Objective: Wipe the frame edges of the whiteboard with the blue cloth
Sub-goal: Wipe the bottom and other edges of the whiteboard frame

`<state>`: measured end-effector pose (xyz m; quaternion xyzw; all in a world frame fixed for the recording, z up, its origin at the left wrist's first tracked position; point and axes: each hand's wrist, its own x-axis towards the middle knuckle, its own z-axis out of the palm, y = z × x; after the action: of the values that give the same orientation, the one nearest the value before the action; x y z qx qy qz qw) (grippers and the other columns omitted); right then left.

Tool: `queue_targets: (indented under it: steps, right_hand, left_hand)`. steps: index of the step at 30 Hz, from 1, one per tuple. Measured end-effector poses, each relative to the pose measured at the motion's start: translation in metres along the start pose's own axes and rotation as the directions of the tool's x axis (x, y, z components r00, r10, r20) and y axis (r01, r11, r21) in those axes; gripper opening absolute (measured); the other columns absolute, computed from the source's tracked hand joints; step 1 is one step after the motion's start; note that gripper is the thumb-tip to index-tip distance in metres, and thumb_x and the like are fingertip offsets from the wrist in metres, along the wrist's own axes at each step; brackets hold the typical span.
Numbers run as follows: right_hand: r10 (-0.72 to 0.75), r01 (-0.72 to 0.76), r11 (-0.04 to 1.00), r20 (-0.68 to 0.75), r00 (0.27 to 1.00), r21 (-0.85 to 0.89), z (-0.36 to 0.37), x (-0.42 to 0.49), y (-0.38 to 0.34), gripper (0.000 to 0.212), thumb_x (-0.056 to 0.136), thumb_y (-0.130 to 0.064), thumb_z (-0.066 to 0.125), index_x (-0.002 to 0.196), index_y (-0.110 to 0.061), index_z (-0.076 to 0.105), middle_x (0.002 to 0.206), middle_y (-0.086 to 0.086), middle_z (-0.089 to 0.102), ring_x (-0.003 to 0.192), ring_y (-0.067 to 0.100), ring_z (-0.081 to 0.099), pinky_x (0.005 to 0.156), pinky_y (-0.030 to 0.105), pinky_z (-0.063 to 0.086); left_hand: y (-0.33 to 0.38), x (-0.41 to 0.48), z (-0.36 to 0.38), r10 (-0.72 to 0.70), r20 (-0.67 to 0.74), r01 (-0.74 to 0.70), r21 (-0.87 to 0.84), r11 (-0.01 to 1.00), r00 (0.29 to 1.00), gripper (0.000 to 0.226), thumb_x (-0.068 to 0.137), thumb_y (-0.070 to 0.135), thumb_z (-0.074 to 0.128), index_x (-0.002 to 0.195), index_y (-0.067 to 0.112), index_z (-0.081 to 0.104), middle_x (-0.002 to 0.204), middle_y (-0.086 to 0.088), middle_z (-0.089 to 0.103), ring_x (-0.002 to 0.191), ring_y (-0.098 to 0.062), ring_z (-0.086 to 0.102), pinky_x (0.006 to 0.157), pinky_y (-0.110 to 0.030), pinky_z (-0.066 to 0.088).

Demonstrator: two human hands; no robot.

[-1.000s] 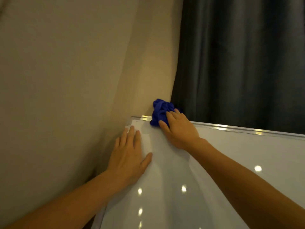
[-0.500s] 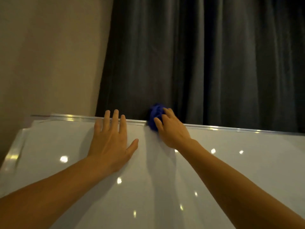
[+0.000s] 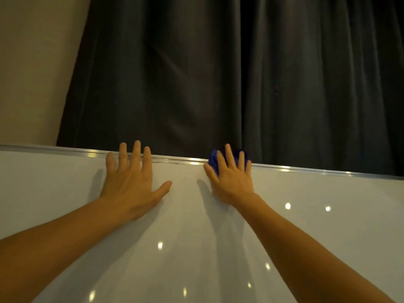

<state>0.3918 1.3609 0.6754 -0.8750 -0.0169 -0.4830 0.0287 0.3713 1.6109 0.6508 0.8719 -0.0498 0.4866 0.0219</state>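
On the head camera I see the left hand (image 3: 129, 184) lying flat on the glossy white whiteboard (image 3: 65, 193), fingers (image 3: 136, 154) spread wide and straight, holding nothing; the tips of the three longest reach over the thin silver metal frame edge (image 3: 306, 170) along the top, and the thumb points out toward the other hand. The right hand (image 3: 231, 182) is also splayed, palm down, pressing the crumpled blue cloth (image 3: 213, 159) against that same top frame edge — it is pinned under the fingers rather than wrapped in a fist. The two hands are near each other but apart, with bare board between the thumbs.

Most of the cloth is covered by the right hand; only a bunch at its left side and a dark patch between the fingers show, and that patch blends into the dark grey pleated curtain (image 3: 218, 73) behind, so I cannot trace the cloth's outline there. The board's side and bottom edges are cut off by the picture. Small light reflections dot the board's surface.

The frame edge runs clear to the right of the cloth as far as the picture's border, and to the left of the left hand too, where a plain beige wall (image 3: 32, 62) stands behind it.
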Motion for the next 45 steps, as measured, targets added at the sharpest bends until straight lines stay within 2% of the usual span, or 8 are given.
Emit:
queue_targets:
  steps: [6,13,17,20,25,32,39,45]
  right_hand:
    - [-0.308,0.311,0.945,-0.046,0.950,0.097,0.009,-0.003,0.032,0.067,0.080,-0.083,-0.002,0.138,-0.058,-0.024,0.163,-0.008,-0.011,0.147,0.028,-0.020,0.116,0.050,-0.016]
    - [0.165,-0.163,0.966,0.009,0.986,0.201,0.009,0.004,0.185,0.068,0.089,-0.073,0.011,0.149,-0.047,-0.007,0.163,0.002,-0.018,0.146,0.035,-0.021,0.118,0.055,-0.008]
    - [-0.143,0.171,0.940,-0.112,0.983,0.295,0.012,0.001,0.160,0.065,0.084,-0.079,0.007,0.145,-0.057,-0.006,0.164,-0.005,-0.011,0.145,0.026,-0.025,0.116,0.046,-0.015]
    - [-0.273,0.298,0.946,-0.184,0.944,0.125,0.013,0.003,0.187,0.064,0.088,-0.076,0.009,0.146,-0.054,-0.007,0.164,-0.005,-0.004,0.148,0.023,-0.018,0.118,0.044,-0.011]
    - [0.157,-0.147,0.948,-0.016,0.987,0.281,0.003,0.013,0.261,0.069,0.094,-0.065,0.027,0.153,-0.035,0.009,0.165,-0.001,-0.006,0.149,0.026,-0.014,0.120,0.050,-0.003]
    - [-0.278,0.283,0.946,-0.056,0.959,0.158,0.009,-0.004,0.239,0.065,0.087,-0.078,0.020,0.143,-0.060,-0.006,0.159,-0.020,-0.019,0.141,0.009,-0.030,0.110,0.034,-0.020]
    - [0.097,-0.103,0.986,0.048,0.994,0.130,-0.009,0.005,0.326,0.068,0.088,-0.070,0.013,0.149,-0.045,-0.002,0.163,-0.005,-0.014,0.148,0.025,-0.018,0.118,0.046,-0.009]
    - [-0.263,0.262,0.961,0.001,0.965,0.087,0.004,0.009,0.326,0.068,0.088,-0.076,0.011,0.148,-0.046,-0.002,0.163,-0.011,-0.008,0.144,0.008,-0.024,0.111,0.028,-0.022]
  left_hand:
    - [0.095,0.014,0.014,-0.046,0.020,0.046,0.009,0.999,0.999,0.109,0.063,0.083,-0.006,0.152,0.021,-0.011,0.164,-0.010,-0.010,0.148,-0.040,-0.009,0.116,-0.061,-0.002]
    - [0.173,0.016,0.023,0.056,0.050,-0.057,0.017,0.998,0.997,0.113,0.058,0.088,-0.012,0.152,0.025,-0.014,0.163,-0.008,-0.016,0.147,-0.042,-0.014,0.114,-0.064,-0.008]
    - [0.215,0.024,0.025,0.059,0.038,-0.060,0.039,0.997,0.998,0.109,0.070,0.088,0.007,0.153,0.020,-0.010,0.163,-0.013,-0.015,0.146,-0.046,-0.015,0.115,-0.066,-0.003]
    - [0.237,0.025,0.030,0.092,-0.024,-0.090,0.047,0.995,0.996,0.109,0.072,0.088,0.012,0.153,0.018,-0.004,0.163,-0.015,-0.011,0.144,-0.050,-0.013,0.113,-0.067,0.000]
    - [0.249,0.032,0.040,0.105,-0.005,-0.105,0.013,0.994,0.994,0.111,0.069,0.089,0.011,0.153,0.020,-0.008,0.163,-0.014,-0.012,0.145,-0.049,-0.012,0.113,-0.068,-0.001]
    - [0.310,0.037,0.046,0.166,-0.033,-0.167,-0.019,0.986,0.986,0.113,0.069,0.090,0.016,0.153,0.019,-0.006,0.163,-0.015,-0.008,0.144,-0.051,-0.012,0.111,-0.070,-0.003]
    - [0.338,0.050,0.064,0.131,-0.016,-0.131,-0.004,0.991,0.991,0.119,0.063,0.093,0.010,0.152,0.017,-0.011,0.162,-0.017,-0.015,0.143,-0.053,-0.013,0.112,-0.071,-0.002]
    - [0.405,0.062,0.067,0.085,-0.014,-0.085,0.003,0.996,0.996,0.120,0.064,0.093,0.011,0.152,0.015,-0.011,0.162,-0.016,-0.013,0.143,-0.052,-0.014,0.111,-0.071,-0.001]
